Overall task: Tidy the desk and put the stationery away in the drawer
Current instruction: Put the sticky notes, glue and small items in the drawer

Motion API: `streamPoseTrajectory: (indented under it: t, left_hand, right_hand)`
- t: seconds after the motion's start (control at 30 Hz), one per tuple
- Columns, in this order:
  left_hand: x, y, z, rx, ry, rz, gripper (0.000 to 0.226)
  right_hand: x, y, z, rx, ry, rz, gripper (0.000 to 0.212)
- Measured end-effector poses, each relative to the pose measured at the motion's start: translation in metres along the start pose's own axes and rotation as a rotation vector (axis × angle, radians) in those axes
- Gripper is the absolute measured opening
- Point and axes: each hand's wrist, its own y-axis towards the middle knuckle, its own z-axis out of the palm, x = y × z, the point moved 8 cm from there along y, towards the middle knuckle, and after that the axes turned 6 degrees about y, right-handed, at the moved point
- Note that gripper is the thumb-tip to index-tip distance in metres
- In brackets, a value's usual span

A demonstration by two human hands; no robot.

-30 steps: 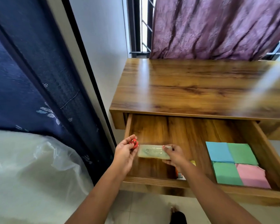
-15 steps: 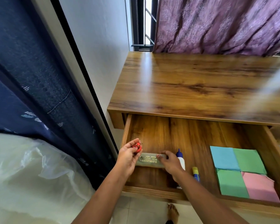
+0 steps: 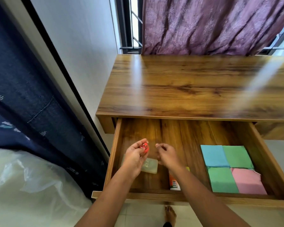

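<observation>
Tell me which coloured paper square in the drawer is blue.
The blue paper square at the block's back left corner; the green paper squares and the pink paper square fill the rest.

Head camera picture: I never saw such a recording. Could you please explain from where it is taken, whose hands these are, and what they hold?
There is no machine: a person wears the camera on the head, so you look down along their own arms. Below the wooden desk the drawer stands open. The left hand holds a small red object; the right hand seems empty. In the drawer lie a pale green case, a glue bottle partly under the right forearm, and coloured paper squares.
</observation>
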Motion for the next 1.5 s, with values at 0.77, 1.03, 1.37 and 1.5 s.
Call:
streamPoseTrajectory:
  t: [0.77, 1.03, 1.37, 1.5]
  left_hand:
    - [0.104, 0.075, 0.158, 0.099, 0.663, -0.024, 0.019]
    - [0.103, 0.084, 0.156, 0.029, 1.025, 0.107, 0.015]
    - [0.099, 0.087, 0.155, 0.001, 1.212, 0.203, 0.015]
    - [0.100, 0.087, 0.154, 0.002, 1.204, 0.186, 0.020]
  right_hand:
    - [-0.034, 0.086, -0.169, -0.075, 0.058, 0.013, 0.040]
    - [-0.030, 0.108, -0.160, 0.043, -0.471, -0.140, 0.046]
    - [-0.025, 0.119, -0.147, 0.108, -0.643, -0.194, 0.048]
    - [-0.025, 0.121, -0.144, 0.101, -0.682, -0.208, 0.051]
